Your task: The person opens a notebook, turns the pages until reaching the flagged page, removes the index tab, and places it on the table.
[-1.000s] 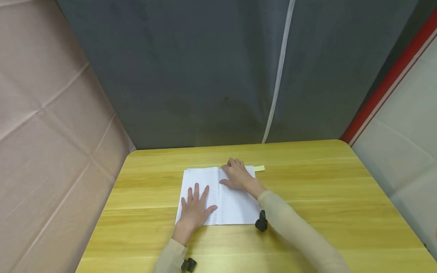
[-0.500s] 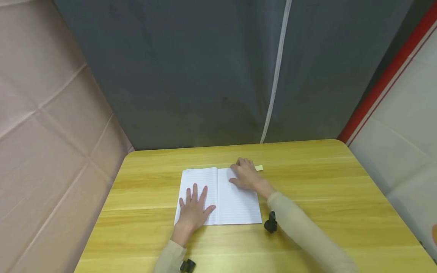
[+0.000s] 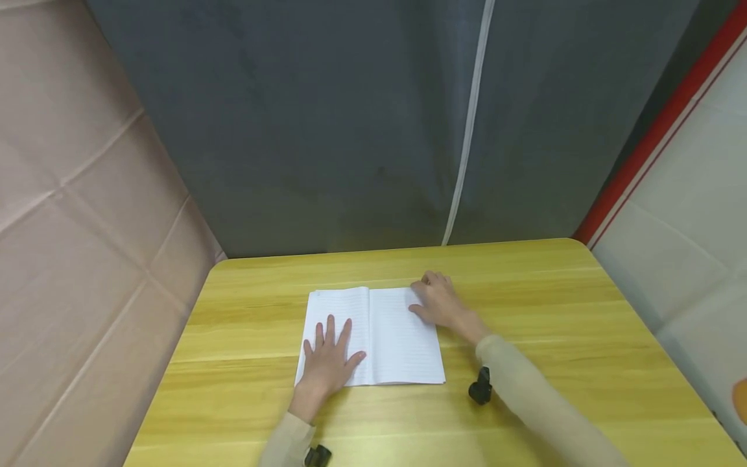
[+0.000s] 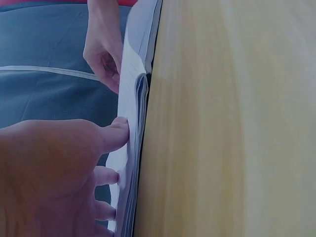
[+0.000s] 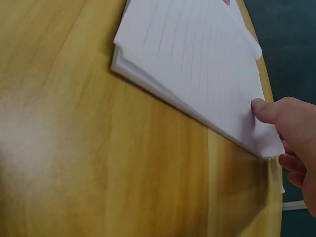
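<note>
An open lined notebook point(image 3: 371, 336) lies flat on the wooden table point(image 3: 548, 337); the left hand point(image 3: 328, 365) presses it with flat fingers while the right hand point(image 3: 439, 301), fingers curled, pinches its far right corner, no page lifted yet.

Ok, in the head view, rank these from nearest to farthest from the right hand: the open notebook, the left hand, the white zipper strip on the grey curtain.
1. Open notebook: the right hand rests at its far right corner, touching the page.
2. Left hand: flat on the notebook's left page, across the spine.
3. White zipper strip: on the grey curtain behind the table's far edge.
</note>
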